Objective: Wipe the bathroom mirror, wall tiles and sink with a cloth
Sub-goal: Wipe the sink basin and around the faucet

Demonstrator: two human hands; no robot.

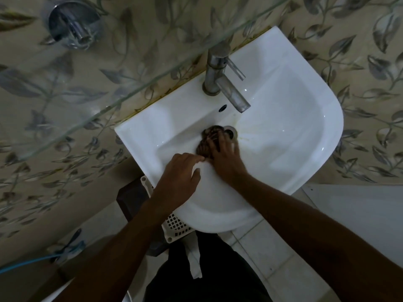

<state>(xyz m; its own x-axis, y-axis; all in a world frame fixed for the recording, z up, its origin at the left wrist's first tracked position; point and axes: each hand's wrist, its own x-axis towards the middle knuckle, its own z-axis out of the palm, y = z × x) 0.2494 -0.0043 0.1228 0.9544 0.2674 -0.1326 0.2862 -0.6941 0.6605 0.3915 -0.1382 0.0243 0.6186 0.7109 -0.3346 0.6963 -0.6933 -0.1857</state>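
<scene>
Item: cloth, dark, centre frame, beside the drain in the sink. My right hand presses it with spread fingers to scrub. My left hand rests flat, uncurled, on the near rim, I judge for bracing.

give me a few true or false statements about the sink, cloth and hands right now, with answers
1. The right hand presses a dark cloth inside the sink. True.
2. The cloth lies beside the drain. True.
3. The left hand grips the tap. False: it rests on the sink's front rim.
4. Water runs from the tap. False: no stream shows.
5. A white mesh basket sits on the sink's rim. False: it is below the sink.
</scene>
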